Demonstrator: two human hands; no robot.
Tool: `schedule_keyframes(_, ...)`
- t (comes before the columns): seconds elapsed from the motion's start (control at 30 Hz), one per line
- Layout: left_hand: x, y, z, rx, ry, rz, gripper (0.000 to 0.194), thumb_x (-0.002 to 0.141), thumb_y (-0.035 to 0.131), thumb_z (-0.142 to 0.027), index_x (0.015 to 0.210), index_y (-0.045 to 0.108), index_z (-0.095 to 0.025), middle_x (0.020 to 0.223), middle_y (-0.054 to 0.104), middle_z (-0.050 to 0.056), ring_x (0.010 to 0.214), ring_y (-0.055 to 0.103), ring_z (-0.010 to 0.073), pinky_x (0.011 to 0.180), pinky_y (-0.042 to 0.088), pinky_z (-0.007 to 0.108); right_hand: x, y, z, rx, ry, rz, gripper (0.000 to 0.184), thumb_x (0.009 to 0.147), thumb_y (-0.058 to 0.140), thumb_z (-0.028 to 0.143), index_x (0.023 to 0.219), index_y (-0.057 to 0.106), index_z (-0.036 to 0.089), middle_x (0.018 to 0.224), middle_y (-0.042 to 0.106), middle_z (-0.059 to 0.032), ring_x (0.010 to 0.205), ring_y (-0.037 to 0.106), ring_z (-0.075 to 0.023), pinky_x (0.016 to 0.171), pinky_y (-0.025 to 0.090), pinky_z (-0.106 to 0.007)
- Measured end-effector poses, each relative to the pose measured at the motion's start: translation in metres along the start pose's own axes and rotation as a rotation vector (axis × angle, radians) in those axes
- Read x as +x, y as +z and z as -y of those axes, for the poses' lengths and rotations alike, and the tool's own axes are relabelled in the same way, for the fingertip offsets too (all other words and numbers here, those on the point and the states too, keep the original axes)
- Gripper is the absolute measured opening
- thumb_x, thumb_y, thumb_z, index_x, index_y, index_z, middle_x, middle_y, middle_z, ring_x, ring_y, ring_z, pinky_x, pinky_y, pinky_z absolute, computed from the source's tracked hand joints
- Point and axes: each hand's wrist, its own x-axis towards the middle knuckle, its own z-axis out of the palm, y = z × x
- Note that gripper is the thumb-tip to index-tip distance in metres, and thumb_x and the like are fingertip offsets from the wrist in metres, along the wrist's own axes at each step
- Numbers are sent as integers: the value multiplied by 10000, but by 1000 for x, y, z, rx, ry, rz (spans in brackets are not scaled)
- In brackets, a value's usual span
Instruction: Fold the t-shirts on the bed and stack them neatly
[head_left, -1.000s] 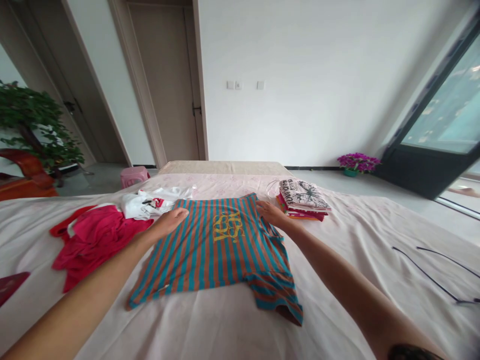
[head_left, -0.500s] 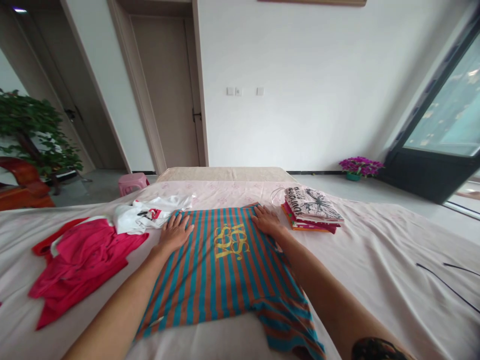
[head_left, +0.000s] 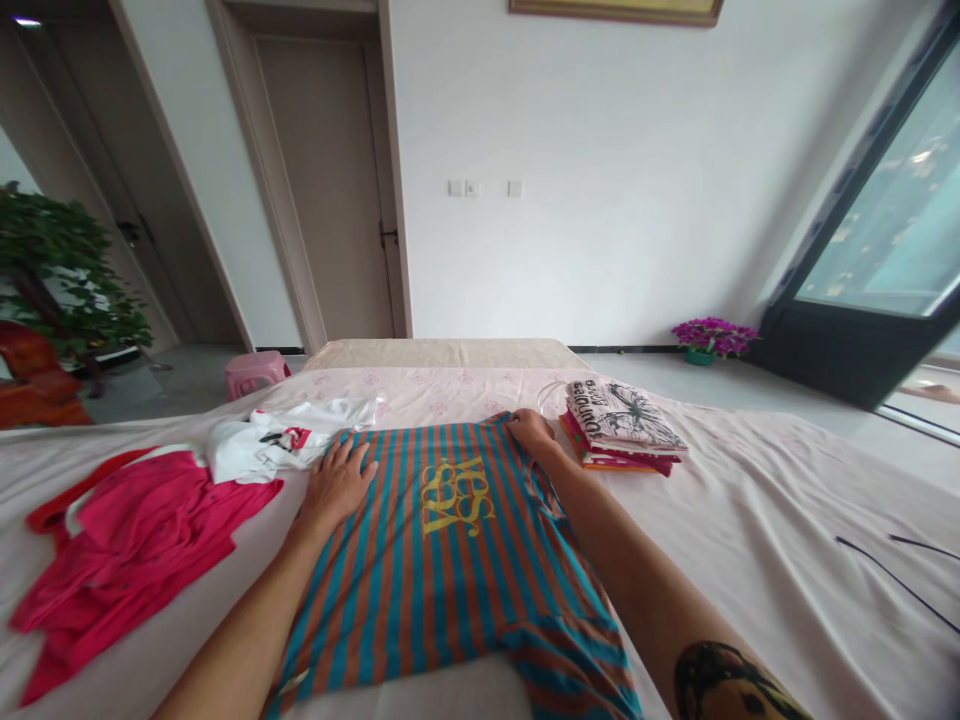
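Observation:
A T-shirt point(head_left: 405, 560) with teal and brown stripes and yellow lettering lies spread out on the pink sheet, its collar side to the right. My left hand point(head_left: 341, 478) rests flat on its far left corner, fingers apart. At the far right, near the shoulder, my right hand point(head_left: 529, 428) has its fingers curled in on the fabric, which is bunched there; the fingertips are partly hidden. One sleeve point(head_left: 574, 655) stretches toward me at the near right.
Crumpled red clothing point(head_left: 142, 545) and a white garment point(head_left: 259, 445) lie to the left. A stack of folded clothes point(head_left: 626, 420) sits just beyond my right hand. Dark cords point(head_left: 892, 570) cross the sheet point(head_left: 757, 530) at far right. A pink stool point(head_left: 256, 372) stands behind.
My right hand has gone from lying flat to curling its fingers on the shirt's far right edge. My left hand stays flat on the left corner. The view has shifted slightly.

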Motion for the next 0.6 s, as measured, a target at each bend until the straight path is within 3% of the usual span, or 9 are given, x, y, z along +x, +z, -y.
schedule_keyframes(0.07, -1, -2, 0, 3, 4, -12, 550, 968, 339, -474, 1403, 536, -201, 1559, 409, 116, 1453, 324, 300, 1151, 287, 502, -10, -1, 4, 44, -101, -53, 329, 844, 516, 223, 1105, 717, 225, 1051, 726, -61, 1030, 637, -214, 863, 476, -283)
schedule_keyframes(0.13, -1, -2, -1, 4, -1, -15, 553, 968, 335, -463, 1392, 544, -177, 1546, 423, 134, 1434, 356, 306, 1144, 300, 494, -24, -3, 3, 106, -336, -56, 319, 788, 516, 138, 986, 745, 239, 1067, 718, -39, 1063, 621, -194, 925, 458, -279)
schedule_keyframes(0.2, -2, -2, -1, 4, -7, -13, 549, 963, 343, -454, 1382, 550, -168, 1537, 428, 146, 1426, 368, 311, 1136, 311, 494, -39, -4, -2, 159, -591, 57, 278, 711, 528, 84, 806, 744, 230, 992, 720, -20, 1002, 637, -181, 921, 461, -272)
schedule_keyframes(0.23, -1, -2, -1, 3, -13, -14, 543, 959, 350, -451, 1378, 553, -171, 1537, 426, 146, 1427, 366, 309, 1134, 314, 491, -46, -5, -5, 171, -649, 124, 263, 686, 527, 72, 751, 731, 224, 945, 720, -12, 948, 649, -175, 889, 471, -265)
schedule_keyframes(0.3, -1, -1, -2, -2, -31, -18, 530, 952, 365, -448, 1370, 559, -186, 1542, 419, 139, 1425, 368, 310, 1133, 315, 485, -54, -7, -9, 163, -576, 164, 272, 695, 508, 74, 770, 727, 217, 913, 721, -6, 884, 658, -168, 832, 478, -251)
schedule_keyframes(0.37, 0, -1, -2, -13, -49, -17, 527, 949, 368, -449, 1368, 561, -193, 1536, 426, 138, 1409, 390, 318, 1129, 318, 488, -56, -9, -7, 123, -402, 78, 303, 770, 486, 121, 920, 736, 207, 987, 726, -32, 924, 660, -183, 831, 472, -260)
schedule_keyframes(0.47, 0, -2, -1, -28, -48, -17, 522, 950, 368, -430, 1366, 561, -181, 1514, 453, 146, 1392, 413, 317, 1123, 330, 484, -51, -11, 8, -4, -181, 36, 387, 900, 475, 357, 1175, 686, 183, 1141, 707, -103, 1018, 652, -238, 851, 468, -302)
schedule_keyframes(0.53, 0, -4, -1, -37, -39, -24, 508, 946, 381, -406, 1355, 567, -170, 1490, 481, 148, 1381, 427, 306, 1119, 342, 466, -48, -8, 21, -101, -108, 99, 485, 886, 506, 505, 1213, 678, 191, 1153, 708, -129, 1025, 655, -279, 829, 474, -331)
schedule_keyframes(0.6, 0, -6, -1, -45, -39, -25, 498, 941, 390, -393, 1341, 576, -163, 1462, 508, 150, 1355, 457, 304, 1109, 357, 456, -49, -4, 31, -176, -120, 157, 427, 841, 573, 488, 1145, 720, 228, 1109, 728, -122, 1006, 664, -302, 800, 477, -345)
